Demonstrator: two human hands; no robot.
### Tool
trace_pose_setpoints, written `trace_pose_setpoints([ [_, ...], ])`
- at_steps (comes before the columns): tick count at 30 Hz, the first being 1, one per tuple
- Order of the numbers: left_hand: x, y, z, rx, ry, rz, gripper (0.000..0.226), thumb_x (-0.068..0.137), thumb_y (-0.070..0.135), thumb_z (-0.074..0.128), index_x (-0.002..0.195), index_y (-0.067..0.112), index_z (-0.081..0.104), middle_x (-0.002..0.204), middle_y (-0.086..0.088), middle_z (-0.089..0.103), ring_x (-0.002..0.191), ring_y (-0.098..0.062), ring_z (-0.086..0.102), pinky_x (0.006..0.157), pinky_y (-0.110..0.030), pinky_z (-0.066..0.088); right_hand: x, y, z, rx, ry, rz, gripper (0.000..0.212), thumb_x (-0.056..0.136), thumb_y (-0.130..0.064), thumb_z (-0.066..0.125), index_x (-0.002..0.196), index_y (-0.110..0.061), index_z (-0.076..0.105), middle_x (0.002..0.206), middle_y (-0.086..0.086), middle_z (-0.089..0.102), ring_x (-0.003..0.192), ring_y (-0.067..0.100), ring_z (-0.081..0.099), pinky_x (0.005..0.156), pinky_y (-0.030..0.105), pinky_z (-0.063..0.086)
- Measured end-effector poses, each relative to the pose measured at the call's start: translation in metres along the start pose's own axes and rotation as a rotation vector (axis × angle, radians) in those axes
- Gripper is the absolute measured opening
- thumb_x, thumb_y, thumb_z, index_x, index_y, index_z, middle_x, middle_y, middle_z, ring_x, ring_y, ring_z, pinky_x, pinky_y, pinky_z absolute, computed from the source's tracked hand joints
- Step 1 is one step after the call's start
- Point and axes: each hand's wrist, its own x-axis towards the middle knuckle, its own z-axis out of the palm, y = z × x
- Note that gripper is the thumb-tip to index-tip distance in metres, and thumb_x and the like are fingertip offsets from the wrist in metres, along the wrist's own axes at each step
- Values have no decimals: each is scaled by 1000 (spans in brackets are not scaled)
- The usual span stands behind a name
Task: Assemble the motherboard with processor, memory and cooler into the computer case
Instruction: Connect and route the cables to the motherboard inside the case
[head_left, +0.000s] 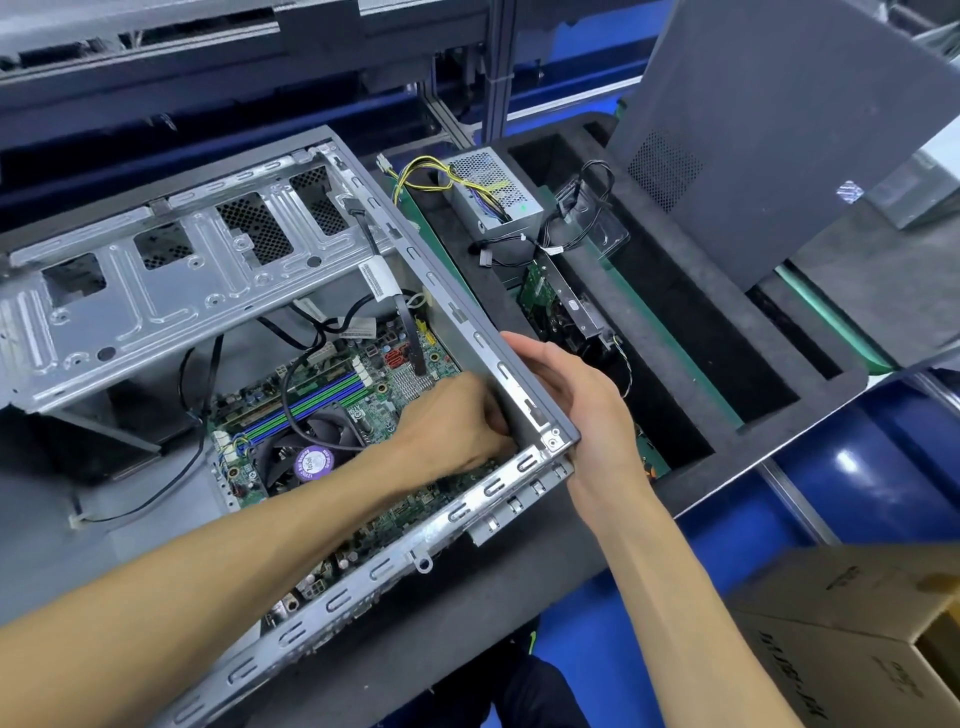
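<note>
At the near right corner of your view sits a brown cardboard box (852, 644) with its flap up, on the blue floor beside the dark grey worktop (519, 561).

Your left hand (457, 426) reaches down into the open grey metal computer case (156, 291), fingers curled at the case's right inner wall; what they grip, if anything, is hidden. Your right hand (576, 405) grips the case's near right corner from outside, thumb over the rim.

Inside the case the green motherboard (363, 519) lies flat on the floor of the case. On it stands the black round cooler fan with a purple label (306, 457), and just beyond that the blue and green memory slots (317, 400). Black cables (306, 338) hang across the board from the perforated silver drive cage (156, 280), which spans the far half of the case, and one loops over the cooler.

To the right of the case, touching the worktop's right edge, lies a black foam tray with long compartments (701, 374). Its nearest compartment holds a small green circuit card with a metal bracket (556, 306) and, farther back, a silver perforated power supply with yellow and black wires (493, 192). A dark grey case side panel with a mesh vent (769, 124) leans tilted over the tray's far right corner.
</note>
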Motion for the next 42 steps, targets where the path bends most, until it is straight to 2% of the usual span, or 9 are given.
trace_pose_setpoints([
  [4, 4, -4, -9, -101, -91, -69, 31, 75, 24, 78, 48, 27, 63, 52, 15, 63, 55, -7, 60, 51, -19, 45, 1, 1, -1, 5, -8, -6, 31, 97, -32, 51, 111, -26, 77, 107, 2, 77, 104, 15, 72, 80, 21, 57],
  [7, 5, -3, -12, -109, -96, -57, 6, 75, 27, 78, 73, 23, 74, 71, 9, 72, 68, -9, 67, 61, -27, 56, 2, 2, -2, 2, -21, -7, 31, 97, -31, 50, 112, -26, 77, 108, 2, 77, 105, 16, 72, 82, 23, 57],
  [12, 6, 1, -10, 73, -82, 16, 28, 74, 37, 73, 97, 22, 72, 86, 4, 73, 80, -17, 69, 72, -37, 60, 4, 3, -3, -22, -20, 0, 32, 98, -29, 49, 113, -26, 77, 108, 1, 77, 107, 15, 71, 91, 34, 53],
  [16, 8, 2, -4, 211, 19, 47, 26, 71, 37, 74, 94, 24, 70, 75, 8, 69, 67, -12, 64, 57, -30, 56, 5, 4, -4, -29, -22, 2, 31, 98, -29, 49, 113, -26, 77, 109, 2, 77, 108, 15, 71, 96, 37, 52],
  [19, 9, -1, 1, 218, 93, 31, 21, 68, 35, 75, 83, 23, 66, 57, 10, 59, 49, 1, 52, 41, -18, 38, 6, 4, -4, -36, -26, 8, 31, 99, -29, 49, 112, -26, 77, 108, 1, 77, 108, 15, 71, 99, 41, 52],
  [26, 19, -7, 1, 137, 19, -50, 16, 59, 28, 71, 67, 15, 66, 50, 12, 60, 37, 1, 51, 25, -10, 24, 5, 3, -5, -36, -21, 17, 31, 99, -28, 49, 110, -27, 78, 106, 1, 77, 105, 14, 72, 91, 37, 55],
  [29, 17, -4, 1, 166, 14, -73, 16, 63, 34, 65, 67, 19, 60, 50, 5, 54, 43, -5, 52, 37, -15, 37, 5, 2, -4, -47, -19, 19, 31, 99, -28, 49, 110, -28, 78, 105, 1, 78, 105, 15, 72, 95, 42, 55],
  [33, 12, 4, -5, 201, -29, -80, 20, 75, 36, 65, 87, 20, 66, 78, 1, 66, 75, -23, 66, 69, -35, 58, 5, 0, -3, -61, -12, 23, 31, 99, -28, 49, 109, -28, 78, 104, 1, 78, 103, 17, 72, 96, 44, 55],
  [42, -24, 30, -34, 258, -85, -13, 32, 90, 35, 63, 114, 13, 65, 110, -8, 68, 101, -27, 64, 89, -39, 54, 7, -11, -2, -116, -58, 17, 30, 101, -26, 50, 111, -25, 78, 106, 4, 77, 103, 19, 71, 84, 34, 54],
])
